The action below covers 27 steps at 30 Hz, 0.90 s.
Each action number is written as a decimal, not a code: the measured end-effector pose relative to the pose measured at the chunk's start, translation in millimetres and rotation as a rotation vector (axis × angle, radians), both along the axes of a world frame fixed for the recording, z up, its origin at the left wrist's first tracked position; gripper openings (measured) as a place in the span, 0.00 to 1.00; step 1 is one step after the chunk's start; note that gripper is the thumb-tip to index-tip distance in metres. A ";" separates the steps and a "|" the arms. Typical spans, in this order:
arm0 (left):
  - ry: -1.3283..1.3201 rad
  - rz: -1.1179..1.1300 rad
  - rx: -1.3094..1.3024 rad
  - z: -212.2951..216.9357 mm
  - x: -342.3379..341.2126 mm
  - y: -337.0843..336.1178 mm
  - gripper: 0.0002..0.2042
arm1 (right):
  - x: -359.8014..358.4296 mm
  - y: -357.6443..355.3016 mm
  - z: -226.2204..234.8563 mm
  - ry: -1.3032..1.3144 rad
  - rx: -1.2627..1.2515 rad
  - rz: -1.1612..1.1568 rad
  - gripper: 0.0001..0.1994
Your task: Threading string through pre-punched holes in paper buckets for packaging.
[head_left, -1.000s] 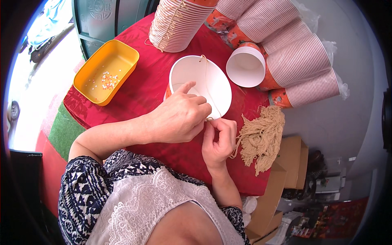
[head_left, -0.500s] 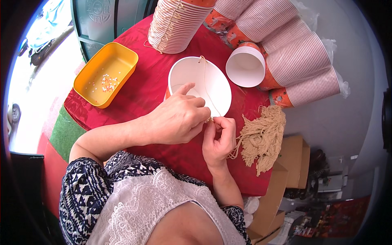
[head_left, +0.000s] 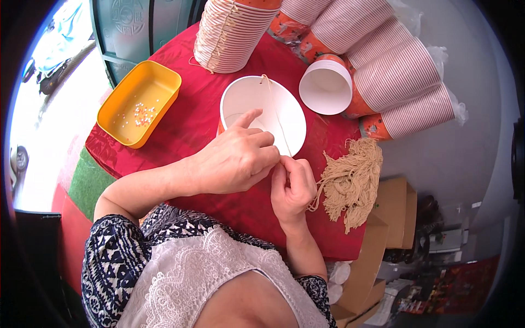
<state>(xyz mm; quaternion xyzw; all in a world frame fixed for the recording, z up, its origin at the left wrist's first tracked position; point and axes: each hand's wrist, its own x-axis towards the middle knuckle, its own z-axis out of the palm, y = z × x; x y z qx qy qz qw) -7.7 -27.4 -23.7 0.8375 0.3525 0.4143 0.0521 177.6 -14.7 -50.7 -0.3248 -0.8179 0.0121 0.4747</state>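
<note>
Both the left hand [head_left: 235,161] and right hand [head_left: 292,188] pinch closed on a thin beige string [head_left: 276,117] running toward twelve o'clock across the white paper cup [head_left: 262,112], keeping it taut for fingertip work.
</note>
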 end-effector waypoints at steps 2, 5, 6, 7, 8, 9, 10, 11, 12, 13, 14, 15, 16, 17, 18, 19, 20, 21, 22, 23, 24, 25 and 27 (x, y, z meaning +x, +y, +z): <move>-0.004 -0.003 -0.007 -0.1 0.8 1.5 0.06 | 0.4 1.9 -0.3 0.007 0.001 0.009 0.10; -0.008 -0.008 -0.002 -0.4 2.5 2.3 0.06 | 0.1 -0.7 2.1 0.013 -0.005 0.020 0.10; -0.011 -0.007 0.009 -0.2 3.3 2.8 0.05 | -0.2 -1.7 2.8 0.014 -0.017 0.025 0.10; -0.014 -0.006 0.020 -0.1 3.9 3.0 0.05 | -0.1 -1.8 2.1 0.015 -0.017 0.024 0.10; -0.013 -0.007 0.019 0.1 4.3 3.0 0.05 | 0.0 -1.6 0.9 0.027 -0.030 0.024 0.10; -0.014 -0.005 0.013 0.4 4.6 3.1 0.05 | 0.1 -1.2 0.0 0.039 -0.043 0.025 0.10; -0.016 -0.002 0.007 0.6 4.9 3.2 0.05 | 0.1 -1.0 -0.3 0.040 -0.043 0.024 0.10; -0.015 -0.003 0.007 0.6 5.3 3.4 0.05 | 0.2 -0.8 -0.6 0.042 -0.042 0.022 0.10; -0.020 -0.001 0.005 0.7 5.4 3.6 0.05 | 0.0 -0.8 -0.9 0.044 -0.040 0.019 0.10; -0.025 0.001 0.002 0.7 5.6 3.7 0.05 | 0.0 -0.9 -1.6 0.045 -0.041 0.017 0.10; -0.023 0.000 0.002 0.6 5.7 3.7 0.05 | 0.2 -1.1 -2.6 0.059 -0.053 0.010 0.10; -0.033 -0.004 0.001 0.1 5.7 3.5 0.06 | 0.3 -1.2 -3.3 0.072 -0.066 0.004 0.10; -0.043 -0.007 0.000 -0.1 5.5 3.5 0.06 | 0.4 -1.6 -3.4 0.073 -0.066 0.004 0.10; -0.042 -0.007 0.000 0.1 5.2 3.4 0.06 | 0.4 -2.2 -3.4 0.081 -0.091 0.005 0.10; -0.048 -0.005 -0.004 0.4 5.0 3.3 0.06 | 0.5 -2.6 -3.3 0.088 -0.115 0.006 0.10; -0.054 -0.002 -0.007 0.7 5.0 3.2 0.06 | 0.5 -2.5 -3.3 0.089 -0.115 0.006 0.10; -0.054 -0.002 -0.007 0.9 4.9 3.3 0.06 | 0.5 -2.4 -3.3 0.092 -0.120 0.011 0.10; -0.056 -0.004 -0.009 1.1 4.8 3.3 0.06 | 0.5 -2.4 -3.2 0.094 -0.125 0.017 0.10; -0.058 -0.005 -0.011 1.3 4.8 3.3 0.07 | 0.3 -2.8 -2.7 0.094 -0.125 0.017 0.10; -0.058 -0.005 -0.011 1.7 4.9 3.2 0.07 | 0.0 -3.5 -1.9 0.098 -0.133 0.025 0.09; -0.061 -0.005 -0.011 2.3 4.9 3.1 0.06 | -0.3 -4.0 -1.2 0.102 -0.141 0.033 0.09; -0.065 -0.005 -0.012 2.5 5.0 3.1 0.06 | -0.6 -4.4 -0.5 0.102 -0.142 0.034 0.09; -0.064 -0.009 -0.012 1.9 5.1 3.9 0.06 | -0.9 -5.3 0.1 0.101 -0.174 0.031 0.09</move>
